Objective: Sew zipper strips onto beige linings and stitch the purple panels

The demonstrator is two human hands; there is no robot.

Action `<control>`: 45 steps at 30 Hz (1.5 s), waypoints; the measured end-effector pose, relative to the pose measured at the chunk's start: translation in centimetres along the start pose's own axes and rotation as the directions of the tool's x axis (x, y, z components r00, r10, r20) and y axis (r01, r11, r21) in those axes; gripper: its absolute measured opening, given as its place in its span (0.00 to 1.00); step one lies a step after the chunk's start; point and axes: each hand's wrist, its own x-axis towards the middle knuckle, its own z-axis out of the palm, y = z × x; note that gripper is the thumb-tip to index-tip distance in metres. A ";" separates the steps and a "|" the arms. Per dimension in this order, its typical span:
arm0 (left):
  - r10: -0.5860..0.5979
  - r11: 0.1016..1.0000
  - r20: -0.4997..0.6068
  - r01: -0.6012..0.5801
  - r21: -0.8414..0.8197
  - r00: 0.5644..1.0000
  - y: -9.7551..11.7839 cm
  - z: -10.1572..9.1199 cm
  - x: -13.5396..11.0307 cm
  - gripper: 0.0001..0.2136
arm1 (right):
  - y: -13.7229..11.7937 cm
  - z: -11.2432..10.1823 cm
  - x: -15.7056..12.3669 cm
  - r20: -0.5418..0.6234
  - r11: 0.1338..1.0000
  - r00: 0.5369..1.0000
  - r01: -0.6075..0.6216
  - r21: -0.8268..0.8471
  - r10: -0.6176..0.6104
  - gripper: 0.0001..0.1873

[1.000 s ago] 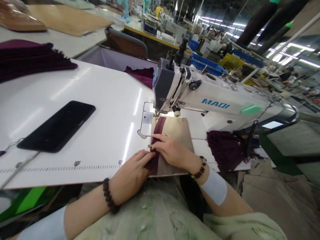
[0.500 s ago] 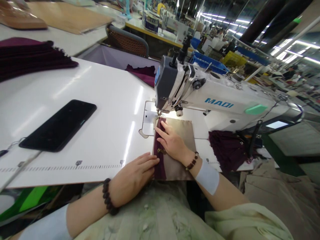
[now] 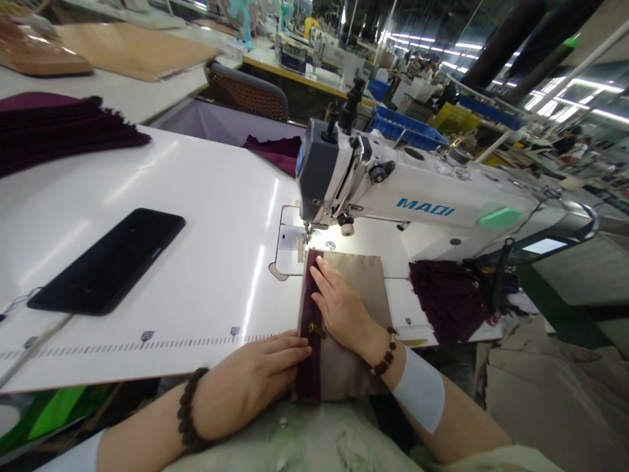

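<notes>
A beige fabric panel (image 3: 366, 278) with a maroon zipper strip (image 3: 309, 375) along its left side lies on the white sewing table. A brass-coloured zipper pull (image 3: 314, 328) shows on the strip. My right hand (image 3: 341, 308) rests flat on the panel, fingers stretched out over the zipper strip. Beside the panel's left edge, my left hand (image 3: 250, 383) lies with extended fingers, their tips touching the strip. Just beyond the panel's far edge stand the presser foot and needle area (image 3: 308, 233) of the sewing machine (image 3: 427, 206), apart from the fabric.
A black phone (image 3: 111, 262) with a cable lies on the table at left. Folded maroon fabric (image 3: 63, 134) is stacked at far left. Maroon pieces (image 3: 445, 298) lie under the machine arm at right, and beige panels (image 3: 545, 393) are piled at lower right.
The panel has slid toward my body with both hands on it. Its far edge, near the presser foot before, now lies short of it. The view has shifted slightly.
</notes>
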 end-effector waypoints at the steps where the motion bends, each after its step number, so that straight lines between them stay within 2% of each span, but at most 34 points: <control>1: 0.011 1.000 0.011 -0.011 -0.003 1.000 0.1 -0.1 0.1 0.17 | 0.0 0.0 0.0 0.002 1.000 1.000 -0.001 0.000 0.001 0.23; 5: 0.013 1.000 0.024 -0.013 0.002 1.000 0.2 -1.3 1.0 0.17 | -0.1 -0.1 0.1 0.017 1.000 1.000 -0.016 -0.012 0.016 0.24; 7: -0.017 0.998 0.010 0.017 0.062 1.000 -0.5 -2.2 1.9 0.16 | -0.1 -0.1 0.2 0.029 1.000 0.999 -0.017 -0.024 0.018 0.24; 10: -0.060 0.973 -0.016 0.062 0.223 0.998 -3.0 -3.2 3.6 0.15 | 0.0 -0.1 0.3 0.039 0.999 0.999 -0.003 -0.041 0.004 0.24; 12: -0.084 0.945 -0.019 0.086 0.315 0.996 -5.2 -3.2 4.8 0.12 | 0.0 0.0 0.3 0.041 0.999 0.999 -0.002 -0.047 0.004 0.24; 15: -0.100 0.925 0.053 0.073 0.373 0.994 -8.1 -2.3 6.1 0.11 | 0.0 0.0 0.2 0.054 0.999 0.998 -0.013 -0.050 0.016 0.25; 17: -0.107 0.919 0.100 0.060 0.390 0.989 -9.2 -1.6 6.4 0.11 | -0.1 0.0 0.2 0.069 0.998 0.997 -0.026 -0.053 0.030 0.25; 21: -0.132 0.904 0.114 0.073 0.422 0.985 -9.8 -0.8 6.2 0.11 | -0.1 -0.2 0.3 0.125 0.996 0.990 -0.059 -0.067 0.067 0.26; 25: -0.163 0.880 0.122 0.088 0.466 0.979 -10.0 -0.9 6.3 0.14 | 0.6 -0.5 1.0 0.177 0.997 0.983 -0.040 -0.061 0.050 0.26; 36: -0.274 0.831 0.117 0.174 0.528 0.954 -11.5 -1.2 8.0 0.16 | 2.7 -0.8 3.7 0.191 0.999 0.982 0.009 -0.045 0.000 0.26; 40: -0.251 0.828 0.125 0.146 0.542 0.960 -10.3 -1.7 7.4 0.15 | 2.9 -0.8 3.8 0.194 0.999 0.981 0.008 -0.053 0.002 0.25; 42: -0.185 0.856 0.135 0.092 0.509 0.973 -8.3 -1.9 6.3 0.14 | 3.0 -0.7 3.7 0.176 0.999 0.984 0.009 -0.045 -0.001 0.25; 45: -0.020 0.934 0.111 -0.021 0.357 0.994 -4.4 -1.5 4.4 0.12 | 3.1 -0.6 3.6 0.151 1.000 0.989 -0.001 -0.027 0.005 0.25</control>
